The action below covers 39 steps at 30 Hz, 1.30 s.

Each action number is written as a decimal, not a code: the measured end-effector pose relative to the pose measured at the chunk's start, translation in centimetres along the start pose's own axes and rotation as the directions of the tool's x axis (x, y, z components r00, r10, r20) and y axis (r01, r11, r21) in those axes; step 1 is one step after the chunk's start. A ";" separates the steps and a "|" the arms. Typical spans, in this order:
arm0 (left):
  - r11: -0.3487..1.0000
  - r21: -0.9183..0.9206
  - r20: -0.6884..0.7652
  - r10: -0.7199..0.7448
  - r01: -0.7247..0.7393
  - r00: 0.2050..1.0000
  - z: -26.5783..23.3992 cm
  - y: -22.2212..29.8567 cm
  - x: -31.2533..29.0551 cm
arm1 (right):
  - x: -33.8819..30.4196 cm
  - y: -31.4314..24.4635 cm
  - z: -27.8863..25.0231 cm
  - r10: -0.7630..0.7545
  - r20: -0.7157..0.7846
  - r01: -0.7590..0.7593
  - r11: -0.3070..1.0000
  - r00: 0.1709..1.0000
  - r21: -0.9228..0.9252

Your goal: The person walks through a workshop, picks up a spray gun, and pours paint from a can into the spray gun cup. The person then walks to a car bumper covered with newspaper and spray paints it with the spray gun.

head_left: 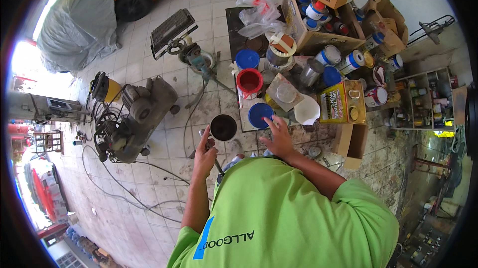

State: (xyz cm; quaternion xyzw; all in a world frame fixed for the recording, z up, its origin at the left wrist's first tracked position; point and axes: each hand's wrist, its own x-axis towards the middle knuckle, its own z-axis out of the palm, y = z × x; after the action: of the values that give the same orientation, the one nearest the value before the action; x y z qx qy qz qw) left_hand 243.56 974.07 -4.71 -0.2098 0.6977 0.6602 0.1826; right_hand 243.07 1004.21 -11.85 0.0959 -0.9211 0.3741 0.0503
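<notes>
There we had it: the left hand (203, 160) closed around a spray gun (223, 127), whose dark round cup gaped upward just left of the cluttered work surface (236, 28). Opposite, we saw the right hand (280, 141) open and gripping nothing, fingers spread at the near edge of a round blue lid or tub (259, 115); whether a fingertip touched it, we couldn't tell. Behind that stood a red-rimmed bucket (249, 81), and to the right, a yellow tin (334, 103)!

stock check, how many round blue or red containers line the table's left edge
3: far blue container, middle red container, near blue container by the right hand; others may be hidden.
</notes>
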 end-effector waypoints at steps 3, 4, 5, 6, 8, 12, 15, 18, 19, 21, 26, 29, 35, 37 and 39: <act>1.000 0.007 0.002 -0.030 0.030 1.000 -1.8 -1.5 0.0 | 4.7 -2.7 0.6 -0.080 0.079 0.098 0.957 0.994 -0.273; 0.998 0.031 0.024 -0.048 0.048 0.999 -2.0 -1.2 0.2 | 5.9 -2.8 0.8 -0.014 0.126 0.056 0.942 0.992 -0.332; 0.999 0.022 0.031 -0.048 0.047 0.998 -2.3 -1.3 0.1 | 7.0 -3.1 1.1 0.044 0.180 0.031 0.919 0.983 -0.394; 0.999 0.009 0.041 -0.045 0.045 0.998 -2.7 -1.6 0.1 | 8.0 -3.0 1.7 0.133 0.245 -0.016 0.904 0.960 -0.428; 0.999 0.015 0.061 -0.032 0.031 0.998 -3.6 -2.0 0.0 | 9.6 -2.8 2.6 0.305 0.364 -0.093 0.862 0.880 -0.498; 0.999 0.034 0.084 -0.003 0.001 0.996 -5.1 -2.9 0.4 | 9.5 -3.1 2.0 0.313 0.385 -0.129 0.892 0.868 -0.434; 1.000 0.023 0.084 -0.007 0.005 0.996 -5.5 -2.6 0.6 | 8.7 -3.0 2.1 0.296 0.321 -0.169 0.914 0.900 -0.369; 0.999 0.012 0.069 -0.033 0.032 0.997 -5.7 -1.9 0.8 | 8.9 -3.2 2.3 0.321 0.325 -0.195 0.910 0.889 -0.365; 0.999 -0.003 0.076 -0.039 0.040 0.996 -5.7 -2.1 1.1 | 9.0 -3.3 2.3 0.321 0.332 -0.185 0.906 0.887 -0.381; 0.999 -0.005 0.083 -0.043 0.044 0.996 -5.7 -1.9 1.3 | 9.2 -3.6 2.3 0.327 0.342 -0.173 0.895 0.881 -0.411; 0.999 0.027 0.101 -0.020 0.017 0.995 -4.6 -1.2 1.7 | 11.2 -4.1 2.4 0.467 0.469 -0.196 0.833 0.750 -0.517; 0.999 -0.014 0.097 -0.040 0.041 0.994 -4.3 -1.5 2.0 | 11.8 -4.6 2.5 0.533 0.490 -0.172 0.778 0.689 -0.605; 0.991 -0.101 0.065 -0.081 0.088 0.995 -3.5 -1.6 2.0 | 10.8 -4.5 2.2 0.480 0.462 -0.130 0.785 0.746 -0.605; 0.987 -0.125 0.076 -0.090 0.099 0.993 -3.4 -1.5 2.1 | 10.8 -4.9 2.0 0.483 0.491 -0.120 0.791 0.725 -0.600; 0.986 -0.140 0.104 -0.078 0.092 0.992 -2.8 -1.1 2.1 | 10.9 -5.1 1.8 0.488 0.487 -0.116 0.783 0.725 -0.611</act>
State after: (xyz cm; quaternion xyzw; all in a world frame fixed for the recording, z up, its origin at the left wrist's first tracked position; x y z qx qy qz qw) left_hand 242.40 971.08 -6.56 -0.2194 0.6286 0.7102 0.2289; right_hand 233.51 997.83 -7.89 0.0367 -0.9534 0.0482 -0.2957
